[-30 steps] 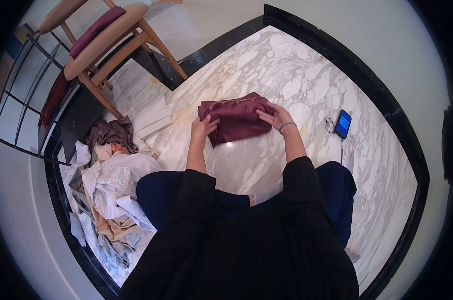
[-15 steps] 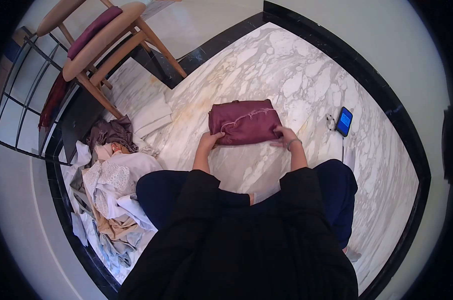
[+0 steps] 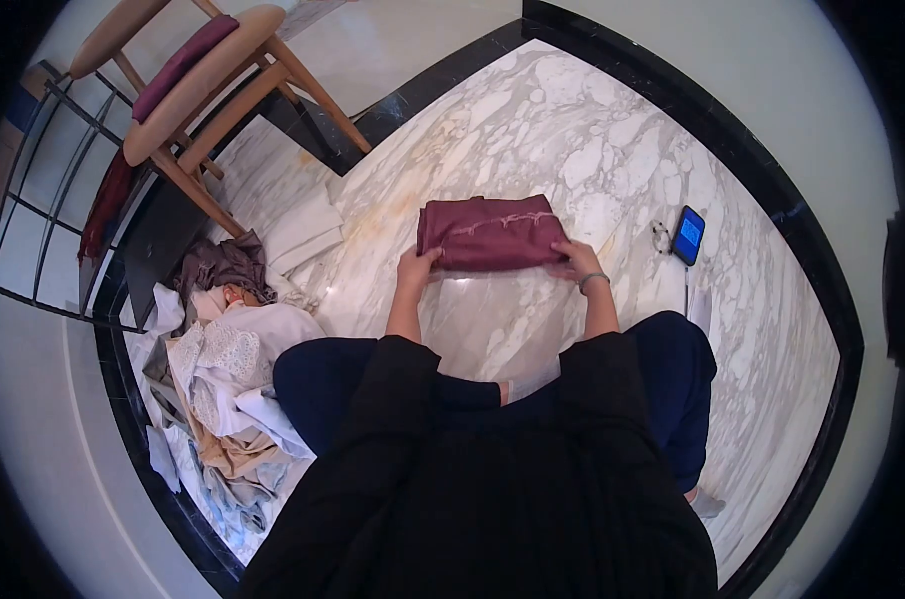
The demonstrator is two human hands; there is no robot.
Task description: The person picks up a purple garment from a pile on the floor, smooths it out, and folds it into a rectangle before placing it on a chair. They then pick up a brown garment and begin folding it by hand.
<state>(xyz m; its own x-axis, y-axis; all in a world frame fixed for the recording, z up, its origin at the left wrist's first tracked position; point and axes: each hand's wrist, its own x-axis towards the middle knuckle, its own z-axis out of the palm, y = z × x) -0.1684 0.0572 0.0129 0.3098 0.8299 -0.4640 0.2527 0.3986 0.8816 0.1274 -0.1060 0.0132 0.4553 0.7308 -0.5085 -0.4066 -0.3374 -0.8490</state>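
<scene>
A folded maroon cloth (image 3: 492, 240) with a frayed pale line across its top lies on the marble floor in front of me. At its near left corner, my left hand (image 3: 417, 268) is closed on the edge, thumb on top. My right hand (image 3: 582, 262), with a bracelet at the wrist, grips the near right corner. The fingertips under the cloth are hidden on both sides.
A heap of crumpled clothes (image 3: 238, 369) lies to my left, beside a flat white cloth (image 3: 307, 232). A wooden chair (image 3: 208, 90) and a black wire rack (image 3: 48, 210) stand at the upper left. A lit phone (image 3: 687, 237) rests on the right.
The near edge of the maroon cloth has moved away from me, and the bundle looks narrower front to back. Both hands have shifted slightly forward with it.
</scene>
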